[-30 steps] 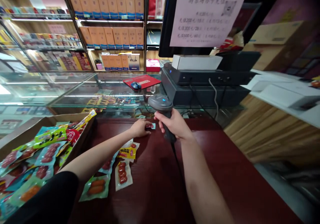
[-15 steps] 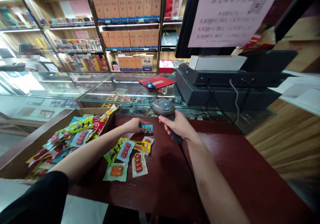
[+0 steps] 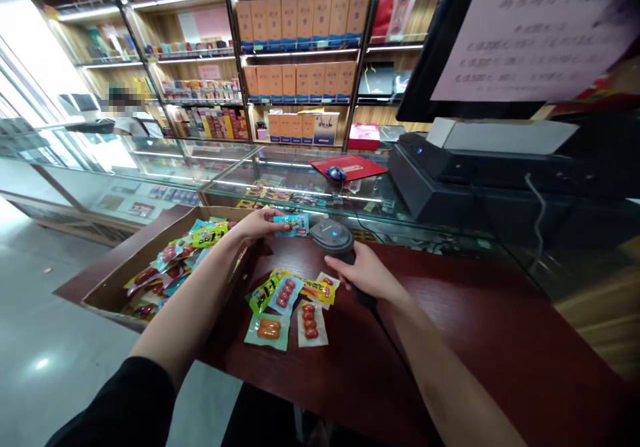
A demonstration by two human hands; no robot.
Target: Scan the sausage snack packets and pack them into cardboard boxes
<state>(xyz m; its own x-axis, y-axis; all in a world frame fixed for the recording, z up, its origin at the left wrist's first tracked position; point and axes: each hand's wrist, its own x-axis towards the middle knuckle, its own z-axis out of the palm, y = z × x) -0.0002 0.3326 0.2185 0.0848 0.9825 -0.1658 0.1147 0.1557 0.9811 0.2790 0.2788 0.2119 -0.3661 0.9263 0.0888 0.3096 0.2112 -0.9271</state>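
The blue packet (image 3: 293, 224) could slip, I think, because the left hand (image 3: 257, 226) pinches just one end of it, with thumb and fingers closed and the rest sticking out. The scanner (image 3: 333, 236) sits so near that a small bump might knock the packet loose. The left arm (image 3: 203, 300) also reaches across the right side of the cardboard box (image 3: 117, 315), so dropping the elbow might push the box or mess up the snacks inside. The packet points away from the fingertips toward the scanner, held up past the box's far right corner. Farther right of the box, the right hand (image 3: 367, 267) is curled around the scanner's handle, with its cord (image 3: 395, 340) hanging down behind. Between those hands and the person, to the right of the box, a little bunch of sausage packets (image 3: 310, 324) lies on the dark red table (image 3: 460, 327).
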